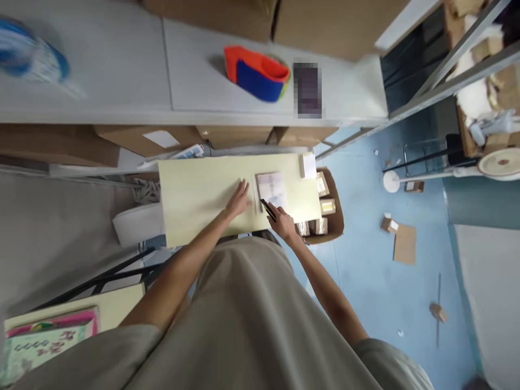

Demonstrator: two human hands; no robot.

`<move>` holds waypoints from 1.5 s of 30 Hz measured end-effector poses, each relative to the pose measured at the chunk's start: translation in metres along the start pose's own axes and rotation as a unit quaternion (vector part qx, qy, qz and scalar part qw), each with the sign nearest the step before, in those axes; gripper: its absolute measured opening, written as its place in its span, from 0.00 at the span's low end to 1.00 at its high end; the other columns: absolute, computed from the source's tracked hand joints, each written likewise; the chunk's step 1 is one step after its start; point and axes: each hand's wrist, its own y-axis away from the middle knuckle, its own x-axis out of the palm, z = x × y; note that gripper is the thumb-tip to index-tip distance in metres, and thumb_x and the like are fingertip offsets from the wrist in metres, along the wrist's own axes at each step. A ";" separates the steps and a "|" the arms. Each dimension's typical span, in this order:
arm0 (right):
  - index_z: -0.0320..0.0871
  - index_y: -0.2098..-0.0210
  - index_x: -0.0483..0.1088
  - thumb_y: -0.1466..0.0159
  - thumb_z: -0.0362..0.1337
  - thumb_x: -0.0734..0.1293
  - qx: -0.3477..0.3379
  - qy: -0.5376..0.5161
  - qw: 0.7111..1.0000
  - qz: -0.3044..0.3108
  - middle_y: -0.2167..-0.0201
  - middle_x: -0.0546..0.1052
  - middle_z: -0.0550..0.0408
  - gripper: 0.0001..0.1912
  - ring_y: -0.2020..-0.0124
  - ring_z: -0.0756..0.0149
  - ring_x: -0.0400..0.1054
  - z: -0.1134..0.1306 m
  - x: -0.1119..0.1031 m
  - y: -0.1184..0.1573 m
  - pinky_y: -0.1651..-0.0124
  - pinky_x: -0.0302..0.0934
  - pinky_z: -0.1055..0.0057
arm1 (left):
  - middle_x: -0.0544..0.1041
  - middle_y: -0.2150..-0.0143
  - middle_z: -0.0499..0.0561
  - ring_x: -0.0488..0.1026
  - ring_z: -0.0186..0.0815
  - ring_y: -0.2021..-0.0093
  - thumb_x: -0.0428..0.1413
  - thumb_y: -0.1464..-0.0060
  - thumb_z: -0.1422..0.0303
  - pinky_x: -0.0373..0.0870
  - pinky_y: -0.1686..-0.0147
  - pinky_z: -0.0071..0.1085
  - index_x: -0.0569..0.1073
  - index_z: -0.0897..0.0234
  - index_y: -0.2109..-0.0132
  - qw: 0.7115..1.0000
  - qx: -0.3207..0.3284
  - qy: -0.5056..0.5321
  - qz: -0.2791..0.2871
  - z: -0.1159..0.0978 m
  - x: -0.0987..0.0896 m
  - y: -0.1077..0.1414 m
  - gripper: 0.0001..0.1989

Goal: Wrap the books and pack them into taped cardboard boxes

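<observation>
My right hand is wrapped around a utility knife with a black and yellow body, its tip pointing up and left. The knife is over the lower left edge of a flat, pale pinkish rectangular pack on the cream table; I cannot tell whether the tip touches it. To the left of the pack, my left hand is open, fingers stretched out at the tabletop, holding nothing. A thin pale strip runs along the pack's left side.
A small white box stands at the table's right corner. Beside that end, an open carton holds several small taped boxes. A grey shelf crosses behind, bearing an orange and blue band. Cardboard pieces lie on the blue floor.
</observation>
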 end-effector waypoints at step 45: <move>0.38 0.62 0.77 0.35 0.44 0.71 0.126 -0.347 0.929 -0.027 0.62 0.84 0.42 0.13 0.58 0.52 0.80 -0.113 0.015 -0.164 0.55 0.72 0.64 | 0.76 0.31 0.62 0.76 0.53 0.33 0.63 0.49 0.71 0.74 0.35 0.46 0.74 0.63 0.32 0.955 -0.244 0.165 0.028 -0.048 0.069 -0.019 0.35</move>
